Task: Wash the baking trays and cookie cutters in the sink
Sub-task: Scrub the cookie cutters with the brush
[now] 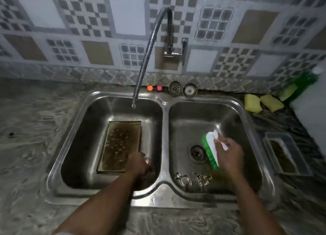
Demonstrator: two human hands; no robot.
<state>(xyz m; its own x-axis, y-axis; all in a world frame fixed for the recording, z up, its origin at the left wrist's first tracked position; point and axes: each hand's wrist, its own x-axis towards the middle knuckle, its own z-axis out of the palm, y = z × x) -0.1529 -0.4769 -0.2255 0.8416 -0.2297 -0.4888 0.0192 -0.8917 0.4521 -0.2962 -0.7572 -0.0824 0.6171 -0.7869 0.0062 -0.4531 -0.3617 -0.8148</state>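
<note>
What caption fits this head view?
Right hand grips green brush over right basin; left hand at soiled baking tray in left basin.

I count one baking tray [120, 146], two cookie cutters [183, 179], one scrubbing brush [210, 141], two yellow sponges [253, 103], two drain strainers [175, 88], two small balls [150, 88], one green bottle [303, 83].

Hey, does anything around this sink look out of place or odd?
Both sink strainers sit on the back ledge behind the divider instead of in a drain, so the right basin's drain looks uncovered near the loose cookie cutters. The baking tray in the left basin is heavily browned.
</note>
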